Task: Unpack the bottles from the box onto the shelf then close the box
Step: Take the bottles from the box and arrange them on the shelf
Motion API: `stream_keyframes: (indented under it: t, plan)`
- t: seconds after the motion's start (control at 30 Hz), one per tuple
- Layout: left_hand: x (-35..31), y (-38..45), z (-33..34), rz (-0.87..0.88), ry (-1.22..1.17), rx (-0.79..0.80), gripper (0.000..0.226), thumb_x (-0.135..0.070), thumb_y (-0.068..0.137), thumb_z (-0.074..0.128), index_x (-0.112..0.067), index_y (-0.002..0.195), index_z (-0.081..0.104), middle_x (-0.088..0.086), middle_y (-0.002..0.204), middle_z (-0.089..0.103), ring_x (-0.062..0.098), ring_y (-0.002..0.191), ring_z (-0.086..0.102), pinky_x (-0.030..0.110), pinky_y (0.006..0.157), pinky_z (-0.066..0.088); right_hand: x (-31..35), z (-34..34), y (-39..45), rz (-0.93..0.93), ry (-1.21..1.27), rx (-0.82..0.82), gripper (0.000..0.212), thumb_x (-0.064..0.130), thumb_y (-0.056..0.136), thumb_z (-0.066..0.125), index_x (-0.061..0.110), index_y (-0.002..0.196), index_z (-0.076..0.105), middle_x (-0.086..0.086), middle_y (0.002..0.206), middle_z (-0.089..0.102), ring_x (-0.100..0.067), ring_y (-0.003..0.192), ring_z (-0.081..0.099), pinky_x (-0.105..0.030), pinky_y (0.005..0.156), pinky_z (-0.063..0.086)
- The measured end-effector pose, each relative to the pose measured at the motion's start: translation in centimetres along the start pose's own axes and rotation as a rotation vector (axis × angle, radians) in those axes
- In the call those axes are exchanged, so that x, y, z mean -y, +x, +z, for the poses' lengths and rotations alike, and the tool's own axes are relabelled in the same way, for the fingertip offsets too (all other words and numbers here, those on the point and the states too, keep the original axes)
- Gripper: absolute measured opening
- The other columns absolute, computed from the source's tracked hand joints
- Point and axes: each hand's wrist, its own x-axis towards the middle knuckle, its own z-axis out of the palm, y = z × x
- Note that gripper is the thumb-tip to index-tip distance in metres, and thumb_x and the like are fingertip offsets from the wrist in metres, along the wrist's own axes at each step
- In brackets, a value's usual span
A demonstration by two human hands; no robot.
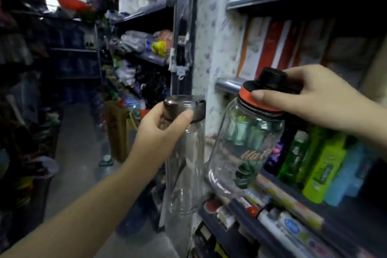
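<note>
My left hand point(161, 130) grips the grey cap of a tall clear bottle point(185, 174), which hangs upright in the air just left of the shelf's edge. My right hand point(310, 98) holds a wider clear bottle point(245, 148) by its black and orange lid, tilted, its base just above the front edge of the dark blue shelf point(251, 230). The two bottles hang side by side, almost touching. The box is out of view.
On the shelf stand green bottles point(297, 155), a lime-green pack point(323, 169) and blue packs, with wrapped rolls point(287, 199) lying along its front. Higher shelves hold boxed goods. To the left a narrow aisle runs away, lined with crowded racks, with a brown carton point(116, 130) on the floor.
</note>
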Motion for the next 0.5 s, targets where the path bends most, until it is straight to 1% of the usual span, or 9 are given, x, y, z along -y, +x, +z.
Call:
stream_keyframes:
  t: [0.03, 0.1, 0.2, 0.23, 0.3, 0.33, 0.4, 0.43, 0.5]
  plan:
    - [-0.6, 0.9, 0.8, -0.006, -0.008, 0.009, 0.012, -0.030, 0.087, 0.062, -0.027, 0.098, 0.068, -0.007, 0.092, 0.073, 0.013, 0.089, 0.067, 0.026, 0.077, 0.053, -0.1, -1.1, 0.0, 0.009, 0.003, -0.025, 0.073, 0.081, 0.052, 0.061, 0.017, 0.085, 0.071, 0.008, 0.053, 0.052, -0.001, 0.047, 0.042, -0.019, 0.044, 0.029]
    - [-1.5, 2.6, 2.5, -0.012, -0.041, 0.023, 0.010, -0.035, 0.085, 0.063, -0.030, 0.091, 0.068, -0.006, 0.092, 0.073, 0.018, 0.091, 0.067, 0.033, 0.082, 0.052, -0.3, -3.2, 0.4, 0.031, -0.033, -0.067, 0.087, 0.084, 0.048, 0.060, 0.007, 0.087, 0.069, 0.005, 0.058, 0.051, -0.004, 0.052, 0.040, -0.023, 0.048, 0.027]
    - [-2.4, 5.3, 5.2, 0.025, -0.100, 0.067, 0.012, -0.041, 0.082, 0.065, -0.030, 0.087, 0.069, -0.007, 0.080, 0.070, 0.020, 0.077, 0.065, 0.038, 0.070, 0.051, -1.2, -6.0, 1.2, 0.097, -0.061, -0.096, 0.091, 0.082, 0.049, 0.062, 0.000, 0.086, 0.068, -0.002, 0.060, 0.048, -0.009, 0.054, 0.037, -0.027, 0.053, 0.027]
    - [-2.7, 6.1, 6.1, 0.043, -0.108, 0.072, 0.018, -0.045, 0.079, 0.067, -0.029, 0.087, 0.069, -0.005, 0.082, 0.071, 0.023, 0.078, 0.066, 0.041, 0.069, 0.052, -1.5, -6.8, 1.5, 0.117, -0.079, -0.112, 0.089, 0.081, 0.051, 0.063, -0.002, 0.085, 0.067, -0.003, 0.060, 0.047, -0.010, 0.053, 0.037, -0.027, 0.053, 0.027]
    - [-3.2, 8.0, 8.0, 0.078, -0.132, 0.049, 0.030, -0.052, 0.069, 0.067, -0.027, 0.085, 0.069, 0.002, 0.090, 0.072, 0.030, 0.089, 0.067, 0.049, 0.084, 0.052, -2.1, -8.2, 2.4, 0.131, -0.113, -0.157, 0.087, 0.078, 0.052, 0.063, -0.005, 0.080, 0.066, -0.004, 0.059, 0.044, -0.011, 0.052, 0.036, -0.027, 0.051, 0.025]
    - [-3.5, 9.0, 8.8, 0.091, -0.141, 0.041, 0.035, -0.056, 0.064, 0.065, -0.026, 0.083, 0.069, 0.005, 0.092, 0.072, 0.030, 0.092, 0.067, 0.049, 0.089, 0.051, -2.4, -8.8, 2.9, 0.131, -0.119, -0.184, 0.088, 0.077, 0.052, 0.063, -0.006, 0.079, 0.065, -0.005, 0.059, 0.043, -0.012, 0.052, 0.035, -0.027, 0.050, 0.024]
    - [-4.1, 11.1, 10.4, 0.115, -0.147, 0.045, 0.040, -0.061, 0.059, 0.063, -0.027, 0.080, 0.069, 0.006, 0.091, 0.073, 0.028, 0.093, 0.068, 0.051, 0.093, 0.050, -3.1, -10.0, 4.2, 0.125, -0.126, -0.248, 0.091, 0.078, 0.051, 0.065, -0.008, 0.079, 0.064, -0.008, 0.060, 0.045, -0.015, 0.052, 0.038, -0.026, 0.050, 0.026]
    - [-4.2, 12.3, 11.1, 0.132, -0.157, 0.043, 0.040, -0.061, 0.059, 0.063, -0.027, 0.078, 0.069, 0.005, 0.089, 0.073, 0.026, 0.091, 0.068, 0.050, 0.093, 0.051, -3.4, -10.6, 4.8, 0.122, -0.134, -0.277, 0.092, 0.079, 0.052, 0.065, -0.008, 0.080, 0.064, -0.010, 0.060, 0.046, -0.015, 0.052, 0.039, -0.026, 0.052, 0.028]
    - [-4.7, 14.5, 12.4, 0.171, -0.190, 0.026, 0.035, -0.060, 0.057, 0.063, -0.029, 0.070, 0.070, -0.003, 0.080, 0.071, 0.019, 0.082, 0.067, 0.041, 0.087, 0.051, -4.1, -11.5, 6.0, 0.119, -0.168, -0.334, 0.088, 0.078, 0.056, 0.065, -0.008, 0.075, 0.061, -0.010, 0.060, 0.045, -0.016, 0.051, 0.040, -0.027, 0.053, 0.030]
